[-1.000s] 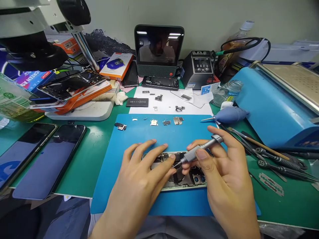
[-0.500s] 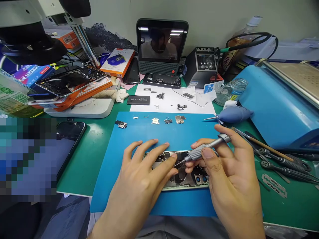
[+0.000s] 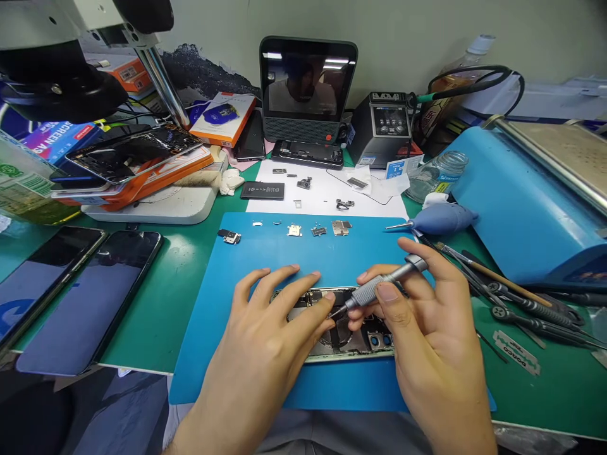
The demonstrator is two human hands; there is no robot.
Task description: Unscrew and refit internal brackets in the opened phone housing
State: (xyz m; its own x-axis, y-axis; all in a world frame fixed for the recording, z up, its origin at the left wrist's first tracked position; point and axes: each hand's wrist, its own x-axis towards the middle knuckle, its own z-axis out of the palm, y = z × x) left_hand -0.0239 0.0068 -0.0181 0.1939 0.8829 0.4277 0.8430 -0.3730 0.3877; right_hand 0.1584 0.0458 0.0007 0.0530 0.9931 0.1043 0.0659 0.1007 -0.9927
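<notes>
An opened phone frame (image 3: 367, 351) lies on the blue mat (image 3: 190, 366), its inner parts and two camera lenses exposed. Across its left part rests my left hand (image 3: 268, 335), fingers spread, with index fingertip and thumb close to the driver's tip. My right hand (image 3: 427, 328) is closed around a grey precision screwdriver (image 3: 367, 292). The screwdriver slants down leftward, its tip over the inside of the frame; whether it touches a screw is hidden by my fingers. Several small phone parts, among them a metal plate (image 3: 294, 230), lie in a row behind my hands.
White paper behind the mat bears a battery (image 3: 262, 191) and small modules. A blue air blower (image 3: 441, 218), tweezers (image 3: 535, 322) and a razor blade (image 3: 516, 352) lie right. Two phones (image 3: 102, 297) lie left. A microscope (image 3: 57, 82) overhangs the upper left.
My right hand and the screwdriver have shifted very slightly left. My left hand stays nearly in place. The view has moved a little, and two phones now show where the left edge was pixelated.
</notes>
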